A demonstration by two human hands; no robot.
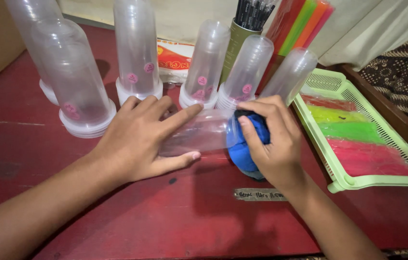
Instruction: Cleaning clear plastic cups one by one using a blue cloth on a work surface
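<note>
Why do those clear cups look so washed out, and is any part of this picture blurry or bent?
Head view: the cup stacks catch soft glare, looking milky; the left hand casts a faint shadow on the red table; the lying cup is slightly motion-blurred beside the right hand and blue lump; edge stacks lean outward from lens distortion.

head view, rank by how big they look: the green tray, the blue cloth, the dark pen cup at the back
1. green tray, clearly largest.
2. blue cloth, partly covered by the right hand.
3. dark pen cup, partly hidden behind clear cups.
The last two are unsure: the cup stands farther from the camera.
</note>
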